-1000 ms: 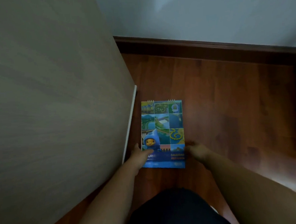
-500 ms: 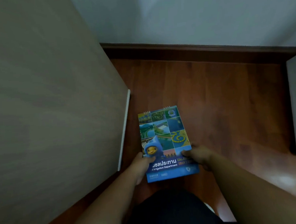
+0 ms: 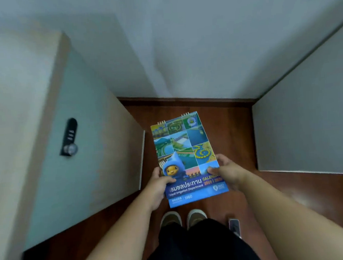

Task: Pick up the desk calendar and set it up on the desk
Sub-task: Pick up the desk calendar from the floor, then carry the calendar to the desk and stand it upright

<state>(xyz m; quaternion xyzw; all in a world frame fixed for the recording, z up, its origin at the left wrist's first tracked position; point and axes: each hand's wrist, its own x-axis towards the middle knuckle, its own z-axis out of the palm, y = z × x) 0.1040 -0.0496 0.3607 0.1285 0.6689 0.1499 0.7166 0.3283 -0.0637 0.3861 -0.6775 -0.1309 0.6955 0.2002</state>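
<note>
Lifted clear of the wooden floor [image 3: 216, 122] where it lay a second ago, the desk calendar [image 3: 187, 159] is now up in the air, flat and face-up, above the person's shoes [image 3: 183, 218]. From the head view, the left hand [image 3: 158, 188] clasps its near-left edge and the right hand [image 3: 228, 172] its near-right edge, thumbs on the cover. With the pick-up seemingly done, I'd say it next needs carrying to the counter, which I cannot identify here, and opening to stand; a pale cabinet [image 3: 45, 138] rises at left.
</note>
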